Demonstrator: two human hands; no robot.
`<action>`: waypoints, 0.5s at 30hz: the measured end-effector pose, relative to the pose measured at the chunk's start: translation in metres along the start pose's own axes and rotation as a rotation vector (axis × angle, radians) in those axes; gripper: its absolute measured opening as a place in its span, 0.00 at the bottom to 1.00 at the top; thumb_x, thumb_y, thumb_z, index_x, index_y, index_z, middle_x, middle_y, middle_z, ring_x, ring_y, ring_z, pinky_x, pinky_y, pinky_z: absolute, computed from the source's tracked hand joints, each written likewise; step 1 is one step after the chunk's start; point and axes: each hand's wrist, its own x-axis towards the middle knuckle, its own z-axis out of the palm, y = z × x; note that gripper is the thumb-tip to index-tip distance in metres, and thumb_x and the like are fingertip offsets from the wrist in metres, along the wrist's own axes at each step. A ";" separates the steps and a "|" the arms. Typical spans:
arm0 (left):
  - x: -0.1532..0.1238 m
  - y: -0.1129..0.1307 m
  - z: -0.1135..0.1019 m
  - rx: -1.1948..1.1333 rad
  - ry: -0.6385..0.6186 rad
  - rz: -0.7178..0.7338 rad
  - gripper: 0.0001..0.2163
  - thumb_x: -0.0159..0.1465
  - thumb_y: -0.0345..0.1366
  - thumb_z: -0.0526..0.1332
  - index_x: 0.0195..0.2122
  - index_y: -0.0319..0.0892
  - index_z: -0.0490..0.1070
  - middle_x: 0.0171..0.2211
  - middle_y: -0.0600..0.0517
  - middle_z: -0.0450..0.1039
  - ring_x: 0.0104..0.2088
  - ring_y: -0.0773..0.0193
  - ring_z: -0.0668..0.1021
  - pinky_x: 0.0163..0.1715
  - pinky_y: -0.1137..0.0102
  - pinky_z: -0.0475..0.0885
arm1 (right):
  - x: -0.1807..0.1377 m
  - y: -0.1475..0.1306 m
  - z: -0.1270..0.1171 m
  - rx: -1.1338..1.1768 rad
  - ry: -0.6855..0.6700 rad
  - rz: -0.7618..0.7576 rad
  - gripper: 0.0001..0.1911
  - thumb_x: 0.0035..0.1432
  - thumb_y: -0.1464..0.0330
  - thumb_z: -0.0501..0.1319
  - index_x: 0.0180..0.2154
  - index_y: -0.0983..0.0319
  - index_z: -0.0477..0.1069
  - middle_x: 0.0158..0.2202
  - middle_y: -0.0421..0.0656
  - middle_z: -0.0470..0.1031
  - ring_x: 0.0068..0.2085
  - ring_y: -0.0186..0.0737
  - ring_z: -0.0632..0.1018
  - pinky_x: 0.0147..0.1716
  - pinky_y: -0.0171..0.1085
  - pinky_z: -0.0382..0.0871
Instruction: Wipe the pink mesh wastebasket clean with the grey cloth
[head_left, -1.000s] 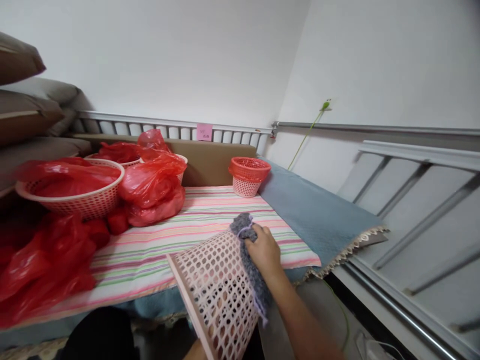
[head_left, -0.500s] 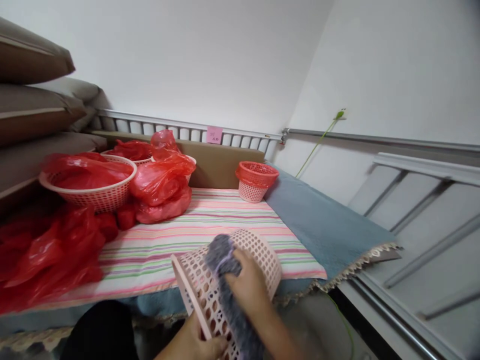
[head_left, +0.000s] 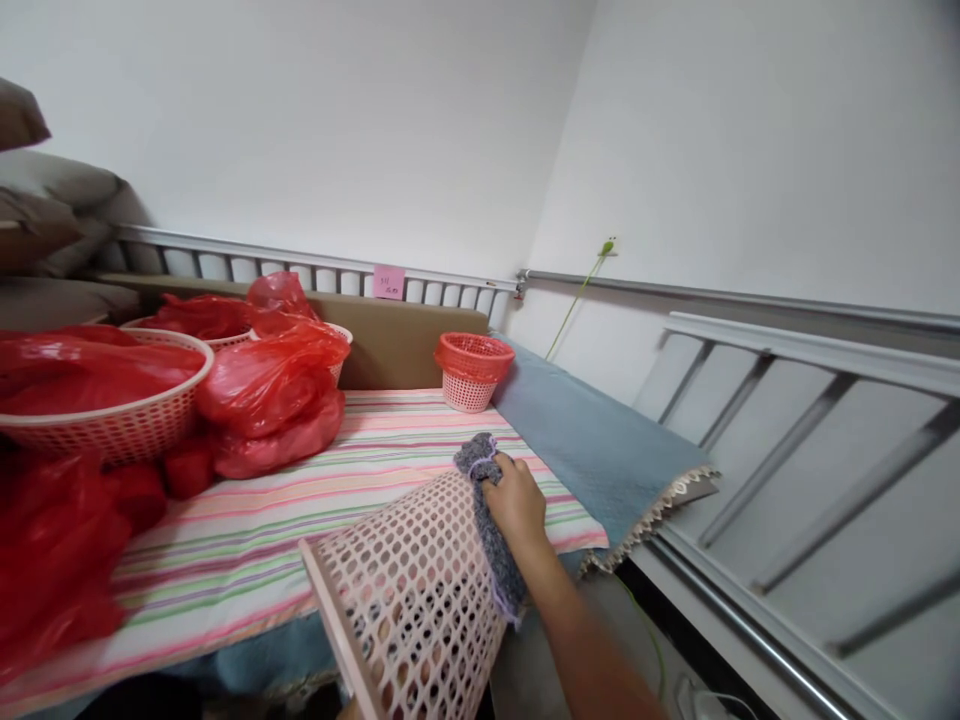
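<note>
A pale pink plastic basket point(head_left: 412, 580) with round holes is tipped on its side in front of me, its rim toward the lower left. My right hand point(head_left: 519, 503) is closed on a grey fuzzy cloth point(head_left: 496, 545) with lilac edging, which lies against the basket's base end. Only a sliver of my left hand point(head_left: 349, 709) shows at the bottom edge, by the basket's rim; its fingers are hidden behind the basket, which it supports.
Red plastic bags point(head_left: 270, 400) and a bag-lined basket point(head_left: 150, 420) crowd the left of the striped sheet point(head_left: 375, 450). A small basket with a red liner point(head_left: 471, 385) stands at the back. Metal bed rails point(head_left: 780, 380) run along the right; grey cushions point(head_left: 60, 190) are stacked far left.
My right hand and the cloth have slid from the basket's side to its base end. The basket has turned, showing more of its side. The view has shifted right; my left hand has mostly dropped from sight.
</note>
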 end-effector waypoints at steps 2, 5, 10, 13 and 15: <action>0.003 -0.004 0.005 -0.026 -0.018 -0.006 0.40 0.41 0.60 0.66 0.57 0.57 0.61 0.56 0.51 0.69 0.59 0.44 0.65 0.54 0.52 0.65 | 0.001 0.006 0.004 -0.019 0.014 -0.026 0.17 0.54 0.67 0.56 0.47 0.57 0.67 0.41 0.44 0.68 0.40 0.40 0.73 0.32 0.34 0.59; -0.001 -0.006 0.009 -0.008 -0.025 0.004 0.47 0.36 0.58 0.69 0.58 0.53 0.59 0.57 0.47 0.67 0.59 0.41 0.65 0.54 0.50 0.64 | -0.006 0.008 0.008 -0.026 0.051 -0.047 0.16 0.55 0.67 0.56 0.47 0.58 0.67 0.39 0.44 0.68 0.41 0.42 0.72 0.33 0.35 0.60; -0.017 0.000 0.007 0.210 -0.047 0.094 0.41 0.43 0.55 0.68 0.58 0.50 0.60 0.60 0.44 0.63 0.59 0.44 0.65 0.61 0.50 0.50 | -0.020 0.005 0.013 0.006 0.154 -0.084 0.15 0.55 0.67 0.57 0.45 0.62 0.68 0.40 0.47 0.67 0.43 0.45 0.70 0.38 0.37 0.62; -0.020 0.001 0.005 0.274 -0.066 0.129 0.41 0.45 0.55 0.68 0.59 0.48 0.58 0.60 0.43 0.62 0.59 0.45 0.64 0.61 0.50 0.48 | -0.049 -0.001 0.017 0.068 0.137 -0.148 0.15 0.52 0.69 0.59 0.44 0.61 0.69 0.41 0.47 0.67 0.45 0.46 0.69 0.42 0.39 0.64; -0.019 -0.002 0.002 0.266 -0.083 0.147 0.41 0.47 0.55 0.66 0.60 0.46 0.57 0.60 0.42 0.62 0.60 0.46 0.64 0.60 0.50 0.52 | -0.082 -0.003 0.023 0.122 0.088 -0.217 0.16 0.49 0.72 0.60 0.43 0.61 0.69 0.44 0.48 0.67 0.48 0.48 0.69 0.47 0.41 0.64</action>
